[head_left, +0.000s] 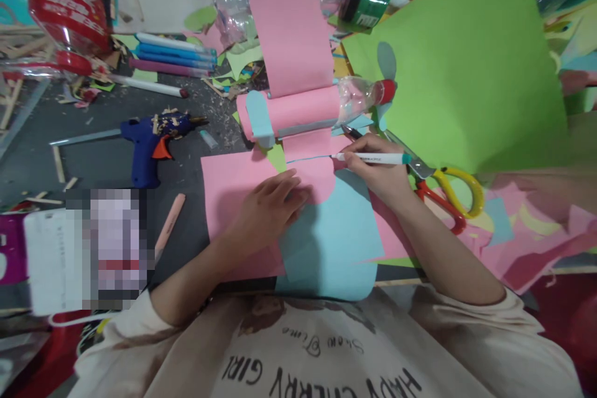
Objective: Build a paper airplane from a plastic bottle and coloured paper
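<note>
My right hand (380, 168) grips a white marker (375, 158) with a teal end. Its tip touches the end of a thin blue line on a rounded pink paper flap (321, 177). Resting on that flap and the pink sheet (228, 199) beside it is my left hand (268, 211), its fingers slightly bent and holding nothing. Just beyond both hands lies a plastic bottle (359, 99) with a red cap, wrapped in pink paper. A long rounded pink flap (293, 31) extends from its far side, and a light blue strip (260, 117) crosses its left end. Light blue paper (333, 236) lies below.
Scissors (454, 196) with yellow and red handles lie right of my right hand. A large green sheet (466, 68) covers the far right. On the left are a blue glue gun (147, 143), several pens (172, 53), a peach marker (170, 221) and wood scraps.
</note>
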A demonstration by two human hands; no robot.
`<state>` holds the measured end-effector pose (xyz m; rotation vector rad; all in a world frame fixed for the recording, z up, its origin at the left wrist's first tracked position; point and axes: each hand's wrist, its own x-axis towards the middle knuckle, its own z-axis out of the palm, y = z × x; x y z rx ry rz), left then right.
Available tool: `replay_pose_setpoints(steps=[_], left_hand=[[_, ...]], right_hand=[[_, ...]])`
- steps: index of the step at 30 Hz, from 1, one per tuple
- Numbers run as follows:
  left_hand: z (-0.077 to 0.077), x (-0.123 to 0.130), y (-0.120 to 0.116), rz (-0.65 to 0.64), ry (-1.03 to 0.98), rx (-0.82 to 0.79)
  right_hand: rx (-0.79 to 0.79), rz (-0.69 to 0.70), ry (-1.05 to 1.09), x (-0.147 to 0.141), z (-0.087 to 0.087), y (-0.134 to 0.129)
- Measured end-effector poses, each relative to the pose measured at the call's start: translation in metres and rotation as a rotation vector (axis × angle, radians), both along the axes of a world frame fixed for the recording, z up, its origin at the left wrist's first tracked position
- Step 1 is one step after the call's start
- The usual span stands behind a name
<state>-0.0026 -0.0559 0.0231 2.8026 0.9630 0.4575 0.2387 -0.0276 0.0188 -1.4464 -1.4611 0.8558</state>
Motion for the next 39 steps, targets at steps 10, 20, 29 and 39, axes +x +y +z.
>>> replay_pose_setpoints(steps=[10,20,29,39], left_hand=[[0.001,0.000,0.002,-0.007,-0.012,-0.037],[0.003,0.001,0.005,0.011,-0.129,-0.035],[0.002,0.000,0.007,0.021,-0.145,-0.089],[-0.002,-0.005,0.008,0.069,-0.139,-0.069]], right_hand=[[-0.044,-0.046,0.123,0.003,0.007,-0.022],[-0.078,-0.019,0.049,0.000,-0.003,-0.026],[-0.043,0.042,-0.064,0.000,0.000,-0.029],[0.004,0.115,-0.095,-0.003,0.004,-0.031]])
